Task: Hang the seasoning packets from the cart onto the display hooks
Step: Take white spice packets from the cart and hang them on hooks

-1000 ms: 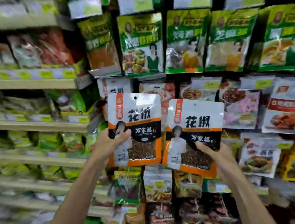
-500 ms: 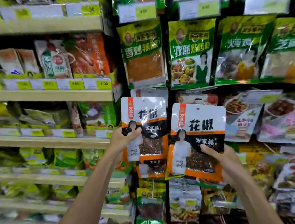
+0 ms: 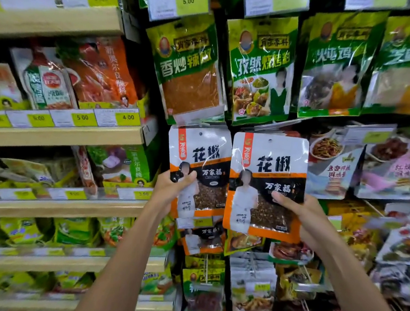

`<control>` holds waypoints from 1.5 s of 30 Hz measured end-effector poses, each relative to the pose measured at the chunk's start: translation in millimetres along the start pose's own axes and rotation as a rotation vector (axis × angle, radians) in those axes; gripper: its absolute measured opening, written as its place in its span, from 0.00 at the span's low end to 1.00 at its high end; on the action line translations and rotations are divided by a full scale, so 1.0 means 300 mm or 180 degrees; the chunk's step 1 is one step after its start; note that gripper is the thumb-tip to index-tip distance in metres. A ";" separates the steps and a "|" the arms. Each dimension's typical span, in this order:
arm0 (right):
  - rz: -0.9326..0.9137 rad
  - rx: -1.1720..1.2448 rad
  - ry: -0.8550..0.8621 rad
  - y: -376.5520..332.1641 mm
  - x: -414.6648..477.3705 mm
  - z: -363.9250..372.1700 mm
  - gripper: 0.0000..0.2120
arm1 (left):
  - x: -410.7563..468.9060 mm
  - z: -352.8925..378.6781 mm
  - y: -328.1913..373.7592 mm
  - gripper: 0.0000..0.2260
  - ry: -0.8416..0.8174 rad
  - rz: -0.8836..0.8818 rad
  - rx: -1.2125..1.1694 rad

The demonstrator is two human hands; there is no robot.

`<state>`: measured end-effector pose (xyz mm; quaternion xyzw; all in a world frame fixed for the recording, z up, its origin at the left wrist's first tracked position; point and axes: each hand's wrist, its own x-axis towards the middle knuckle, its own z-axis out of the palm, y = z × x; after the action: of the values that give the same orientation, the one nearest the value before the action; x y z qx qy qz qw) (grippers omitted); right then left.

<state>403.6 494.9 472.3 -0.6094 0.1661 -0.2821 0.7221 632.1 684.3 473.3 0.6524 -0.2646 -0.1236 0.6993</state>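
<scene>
Raised closer to the rack than a second ago (both upright); left hand (image 3: 171, 189) gripping left packet (image 3: 197, 169); right hand (image 3: 300, 213) gripping right packet (image 3: 268, 183), edges touching.

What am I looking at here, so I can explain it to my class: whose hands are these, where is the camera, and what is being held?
There is no machine here. A person wears a camera on the head, so the single picture looks forward and down along their own bare arms. The left hand holds one white and orange pepper packet; the right hand holds a second, matching packet. Both are raised in front of a shop display. Green seasoning packets hang above, and a similar orange packet hangs just below. To the left are wooden shelves with yellow price tags. The cart is not visible.
</scene>
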 end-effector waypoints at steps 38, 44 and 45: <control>0.0194 -0.0114 -0.0383 0.051 0.045 0.145 0.28 | -0.127 -0.045 0.088 0.12 0.1962 0.0998 0.3568; 0.0197 -0.0146 -0.0549 0.047 0.059 0.233 0.22 | -0.030 -0.185 0.237 0.09 0.2960 0.2946 0.4073; 0.0179 -0.0147 -0.0565 0.046 0.061 0.242 0.22 | 0.001 -0.207 0.238 0.10 0.2949 0.3044 0.4140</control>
<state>463.0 542.1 475.5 -0.6436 0.1250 -0.2028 0.7274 653.2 745.2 542.5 0.7219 -0.2170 0.6230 0.2087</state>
